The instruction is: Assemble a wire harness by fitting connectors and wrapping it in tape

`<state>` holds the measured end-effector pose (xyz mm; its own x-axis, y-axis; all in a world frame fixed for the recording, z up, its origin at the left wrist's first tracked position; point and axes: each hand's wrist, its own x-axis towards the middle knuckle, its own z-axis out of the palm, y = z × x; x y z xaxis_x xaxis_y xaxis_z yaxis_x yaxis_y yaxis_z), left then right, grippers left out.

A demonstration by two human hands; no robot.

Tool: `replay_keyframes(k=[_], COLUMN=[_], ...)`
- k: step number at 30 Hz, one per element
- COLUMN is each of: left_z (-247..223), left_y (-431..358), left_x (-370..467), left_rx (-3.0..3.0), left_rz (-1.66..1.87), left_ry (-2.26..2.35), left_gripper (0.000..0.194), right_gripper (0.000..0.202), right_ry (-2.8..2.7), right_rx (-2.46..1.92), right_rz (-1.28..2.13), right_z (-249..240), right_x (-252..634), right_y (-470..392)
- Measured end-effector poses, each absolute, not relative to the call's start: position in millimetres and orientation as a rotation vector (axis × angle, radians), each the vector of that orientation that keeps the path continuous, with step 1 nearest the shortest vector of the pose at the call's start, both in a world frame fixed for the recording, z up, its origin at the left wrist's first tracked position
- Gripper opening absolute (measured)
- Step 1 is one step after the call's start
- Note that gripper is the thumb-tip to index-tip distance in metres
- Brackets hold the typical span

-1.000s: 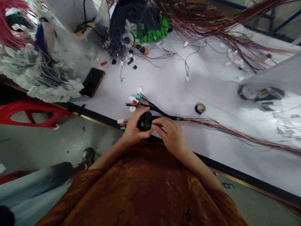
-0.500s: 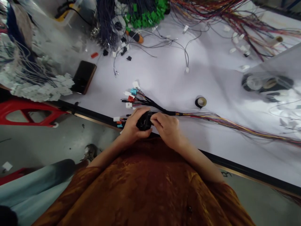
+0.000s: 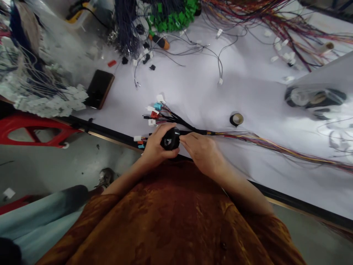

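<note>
My left hand (image 3: pixel 155 147) is wrapped round a black roll (image 3: pixel 171 139), which looks like tape, near the table's front edge. On the roll's right side my right hand (image 3: pixel 202 151) has its fingers pinched together; what they hold is too small to make out. Just behind both hands lies a wire bundle (image 3: pixel 253 139), partly sleeved in black, running off to the right. Its branches end in white, blue and red connectors (image 3: pixel 154 114) behind my left hand. More connectors (image 3: pixel 138 138) show left of that hand.
A small tape roll (image 3: pixel 236 119) sits behind the bundle. A dark phone-like object (image 3: pixel 99 89) and white connectors (image 3: pixel 49 101) lie at the left. Loose wires (image 3: pixel 264 14) spread across the back. A person's leg (image 3: pixel 55 206) shows at lower left.
My right hand has shifted slightly right, its fingertips now at the roll's right edge. The black roll has turned a little in my left hand.
</note>
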<state>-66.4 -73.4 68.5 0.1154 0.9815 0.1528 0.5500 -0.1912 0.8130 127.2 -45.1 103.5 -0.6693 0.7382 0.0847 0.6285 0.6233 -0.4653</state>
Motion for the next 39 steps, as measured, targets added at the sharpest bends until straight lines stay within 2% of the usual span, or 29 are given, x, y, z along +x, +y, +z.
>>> replay_keyframes(k=[8, 12, 15, 18, 22, 29, 35, 39], left_z=[67, 66, 67, 69, 70, 66, 62, 62], left_y=[-73, -73, -75, -74, -70, -70, -71, -71], left_x=[-67, -66, -65, -66, -70, -66, -62, -63], left_rx=[1.968, 1.933, 1.929, 1.835, 1.671, 1.755, 1.798, 1.777], left_rz=[0.911, 0.922, 0.894, 0.884, 0.902, 0.897, 0.857, 0.854], left_ry=[1.429, 1.449, 1.363, 1.330, 1.375, 1.375, 1.367, 1.294], left_gripper=[0.065, 0.065, 0.063, 0.059, 0.060, 0.060, 0.060, 0.057], right_gripper=[0.017, 0.010, 0.017, 0.020, 0.019, 0.020, 0.018, 0.018], right_ry=[-2.796, -2.725, -2.560, -2.370, -2.259, -2.436, -2.772, -2.779], right_rx=[-1.038, -1.000, -1.112, -1.197, -1.043, -1.057, -1.018, -0.910], right_rz=[0.378, 0.349, 0.327, 0.524, 0.813, 0.650, 0.359, 0.356], right_z=[122, 114, 110, 111, 106, 104, 116, 112], right_x=[120, 119, 126, 135, 141, 134, 127, 123], right_y=[-40, -36, -27, -19, -21, -35, -38, -36])
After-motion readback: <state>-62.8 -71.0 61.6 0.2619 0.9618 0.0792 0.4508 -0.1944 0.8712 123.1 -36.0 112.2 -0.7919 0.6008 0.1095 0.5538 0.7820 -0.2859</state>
